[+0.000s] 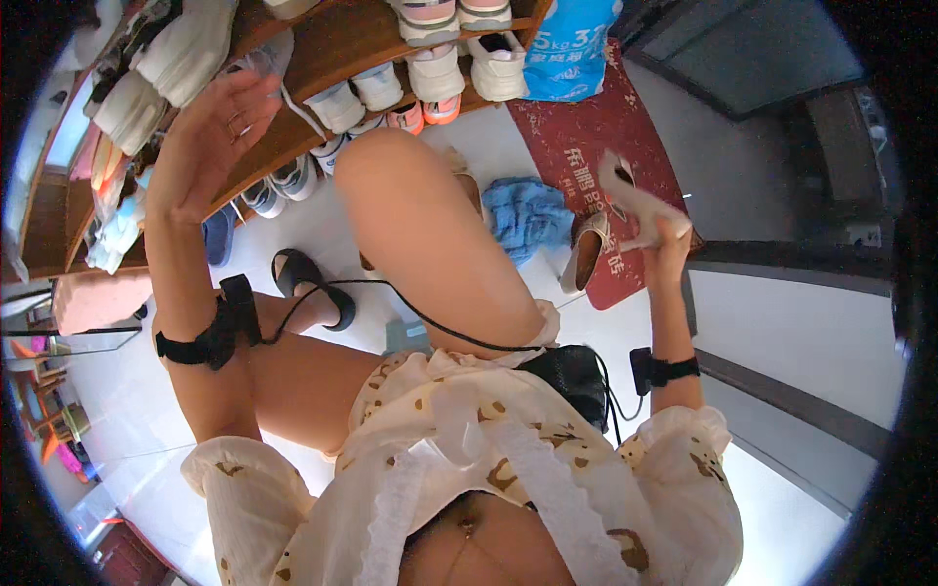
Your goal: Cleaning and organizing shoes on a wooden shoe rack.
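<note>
The right hand (670,244) has its fingers curled tight around one end of a pale cream shoe (641,204), held up over the red mat. The shoe's long side slants: the gripped end is low and to the right, and the other end, with a dark gap in it, points up and left, away from the person. I can't tell for sure which end is the toe. The left hand (223,122) is open, palm showing, with its fingers a little bent and pointing up and right, beside the wooden shoe rack (337,59); I can't tell if they touch anything there. One ring (234,124) is on that hand. Each arm wears one black strap, so that makes two. Just left of the held shoe, one more cream shoe (586,256) lies at the edge of the one red mat (625,278). One crumpled blue cloth (528,217) is next to it, on the left. Farther up, one blue bag (570,59) stands by the rack. Near that bag, four white shoes (436,73) sit in a row, with two orange-pink shoes (443,110) below them.
</note>
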Demonstrator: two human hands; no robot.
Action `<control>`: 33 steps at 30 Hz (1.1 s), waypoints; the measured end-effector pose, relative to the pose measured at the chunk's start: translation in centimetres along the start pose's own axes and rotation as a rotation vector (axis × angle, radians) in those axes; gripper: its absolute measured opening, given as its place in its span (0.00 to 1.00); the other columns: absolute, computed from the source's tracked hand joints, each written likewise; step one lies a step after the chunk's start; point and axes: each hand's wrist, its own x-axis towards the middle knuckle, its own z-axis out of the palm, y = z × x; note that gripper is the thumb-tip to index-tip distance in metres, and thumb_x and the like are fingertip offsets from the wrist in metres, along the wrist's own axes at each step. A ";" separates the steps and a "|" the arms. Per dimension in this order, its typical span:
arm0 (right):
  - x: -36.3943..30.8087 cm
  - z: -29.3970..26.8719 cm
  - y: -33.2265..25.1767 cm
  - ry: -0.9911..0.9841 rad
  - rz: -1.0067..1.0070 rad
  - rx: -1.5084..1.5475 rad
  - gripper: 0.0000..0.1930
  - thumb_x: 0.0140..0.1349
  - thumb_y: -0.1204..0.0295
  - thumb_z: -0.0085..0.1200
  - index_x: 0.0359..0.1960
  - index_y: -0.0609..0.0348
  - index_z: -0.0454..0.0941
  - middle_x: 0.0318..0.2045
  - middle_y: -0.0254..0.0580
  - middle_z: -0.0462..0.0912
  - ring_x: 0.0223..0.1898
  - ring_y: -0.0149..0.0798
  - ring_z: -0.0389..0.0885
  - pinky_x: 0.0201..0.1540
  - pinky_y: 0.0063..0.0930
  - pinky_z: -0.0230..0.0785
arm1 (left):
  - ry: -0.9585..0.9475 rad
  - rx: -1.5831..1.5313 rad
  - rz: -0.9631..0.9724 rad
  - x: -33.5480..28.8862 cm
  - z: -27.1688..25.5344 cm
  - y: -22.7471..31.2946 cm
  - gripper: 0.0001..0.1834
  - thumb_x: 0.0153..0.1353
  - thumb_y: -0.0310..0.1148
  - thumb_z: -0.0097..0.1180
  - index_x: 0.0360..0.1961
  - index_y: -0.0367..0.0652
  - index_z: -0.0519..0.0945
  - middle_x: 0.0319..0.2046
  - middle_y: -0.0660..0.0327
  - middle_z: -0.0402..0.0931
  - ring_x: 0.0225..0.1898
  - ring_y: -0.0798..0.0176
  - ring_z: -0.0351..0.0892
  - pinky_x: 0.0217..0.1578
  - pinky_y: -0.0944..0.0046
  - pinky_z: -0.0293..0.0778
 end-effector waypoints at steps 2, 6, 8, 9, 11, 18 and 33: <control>0.5 -6.1 5.4 0.081 0.014 -0.076 0.22 0.47 0.72 0.55 0.45 0.58 0.62 0.39 0.42 0.68 0.39 0.37 0.69 0.42 0.32 0.67 | -0.037 -0.006 -0.018 0.4 0.1 -0.6 0.18 0.60 0.38 0.40 0.46 0.38 0.67 0.47 0.53 0.69 0.46 0.63 0.70 0.48 0.67 0.64; -1.6 -7.9 10.2 0.302 0.177 -0.342 0.27 0.44 0.75 0.57 0.47 0.55 0.61 0.43 0.41 0.67 0.41 0.38 0.69 0.43 0.30 0.67 | -0.009 0.014 -0.047 0.6 0.4 -0.2 0.17 0.60 0.37 0.40 0.46 0.37 0.67 0.46 0.54 0.69 0.45 0.63 0.70 0.46 0.67 0.65; -2.4 -8.0 11.6 0.289 0.192 -0.373 0.29 0.43 0.77 0.57 0.49 0.54 0.59 0.45 0.42 0.66 0.42 0.39 0.69 0.43 0.29 0.68 | 0.006 -0.005 -0.043 0.8 0.3 0.0 0.17 0.60 0.36 0.40 0.45 0.37 0.67 0.46 0.54 0.70 0.44 0.63 0.71 0.46 0.67 0.66; -2.7 -7.9 12.0 0.276 0.201 -0.405 0.31 0.43 0.79 0.57 0.51 0.54 0.58 0.48 0.42 0.65 0.43 0.39 0.69 0.42 0.29 0.68 | -0.011 -0.032 -0.037 0.7 0.3 0.2 0.16 0.60 0.36 0.41 0.45 0.37 0.68 0.45 0.54 0.70 0.44 0.63 0.71 0.45 0.67 0.66; -3.9 -7.3 12.6 -0.044 0.212 -0.332 0.32 0.50 0.75 0.52 0.58 0.53 0.52 0.54 0.43 0.59 0.53 0.41 0.61 0.53 0.33 0.60 | 0.012 -0.092 -0.011 0.5 0.2 0.4 0.15 0.59 0.36 0.42 0.44 0.38 0.69 0.44 0.54 0.71 0.43 0.63 0.72 0.45 0.68 0.67; -2.4 -6.2 13.6 0.064 0.317 -0.710 0.37 0.40 0.72 0.60 0.54 0.60 0.53 0.41 0.43 0.67 0.37 0.37 0.68 0.39 0.31 0.65 | 0.104 -0.008 -0.054 -0.4 1.5 1.6 0.10 0.56 0.33 0.45 0.37 0.40 0.71 0.38 0.58 0.74 0.36 0.66 0.75 0.37 0.71 0.71; -3.4 44.4 -24.1 -0.786 -0.624 -0.093 0.39 0.44 0.68 0.62 0.55 0.62 0.50 0.49 0.57 0.63 0.48 0.42 0.67 0.47 0.32 0.63 | 0.226 0.123 0.187 0.8 1.1 0.9 0.10 0.56 0.36 0.48 0.35 0.41 0.72 0.34 0.63 0.74 0.34 0.71 0.73 0.36 0.74 0.67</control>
